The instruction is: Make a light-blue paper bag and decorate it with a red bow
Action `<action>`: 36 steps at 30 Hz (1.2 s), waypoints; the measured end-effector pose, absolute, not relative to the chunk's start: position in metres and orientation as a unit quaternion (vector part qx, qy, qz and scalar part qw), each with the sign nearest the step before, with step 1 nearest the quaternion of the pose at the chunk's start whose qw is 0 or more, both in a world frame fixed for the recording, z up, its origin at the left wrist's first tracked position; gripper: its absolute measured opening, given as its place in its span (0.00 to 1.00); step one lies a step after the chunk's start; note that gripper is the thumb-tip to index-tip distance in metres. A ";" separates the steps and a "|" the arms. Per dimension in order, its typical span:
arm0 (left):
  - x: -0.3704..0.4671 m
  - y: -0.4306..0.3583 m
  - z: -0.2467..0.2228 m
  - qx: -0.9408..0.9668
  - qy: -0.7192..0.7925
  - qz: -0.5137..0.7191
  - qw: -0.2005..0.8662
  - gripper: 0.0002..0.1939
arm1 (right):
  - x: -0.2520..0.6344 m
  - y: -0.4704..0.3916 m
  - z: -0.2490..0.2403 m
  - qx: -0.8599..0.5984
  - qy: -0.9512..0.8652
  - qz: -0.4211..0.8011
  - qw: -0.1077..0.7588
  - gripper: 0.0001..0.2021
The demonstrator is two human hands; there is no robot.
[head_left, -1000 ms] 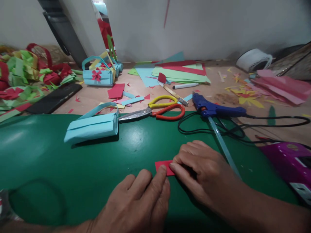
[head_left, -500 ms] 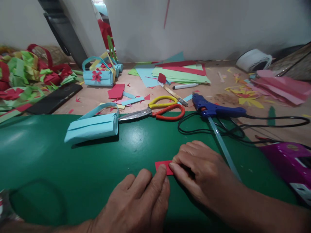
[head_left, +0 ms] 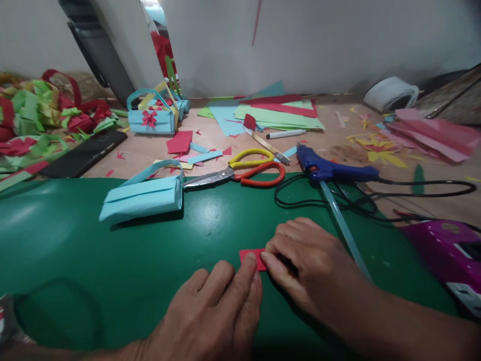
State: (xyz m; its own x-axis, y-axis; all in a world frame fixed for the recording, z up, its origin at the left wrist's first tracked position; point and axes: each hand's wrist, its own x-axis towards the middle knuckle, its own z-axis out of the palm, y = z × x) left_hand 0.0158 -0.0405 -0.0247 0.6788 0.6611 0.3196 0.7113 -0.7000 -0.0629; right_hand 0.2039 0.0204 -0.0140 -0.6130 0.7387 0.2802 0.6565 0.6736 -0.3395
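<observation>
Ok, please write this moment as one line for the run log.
left hand: pressing red paper piece | right hand: pressing same piece | surface: green mat | nearby: scissors, blue glue gun

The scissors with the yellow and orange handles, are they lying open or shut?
Shut. The scissors lie flat at the far edge of the green mat, their blades together as one narrow point and the two handle loops side by side.

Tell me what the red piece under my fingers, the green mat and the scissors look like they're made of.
Red piece: thin matte paper by the look, flat with crisp cut edges.
Green mat: smooth and slightly glossy, showing soft light reflections; probably plastic or vinyl, hard to say which.
Scissors: shiny grey blades, seemingly metal; yellow and orange handles look like plastic.
</observation>
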 end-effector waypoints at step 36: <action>0.016 -0.036 -0.022 -0.928 -0.370 -0.040 0.025 0.26 | 0.214 0.018 -0.010 -0.412 -0.883 0.146 0.171 0.07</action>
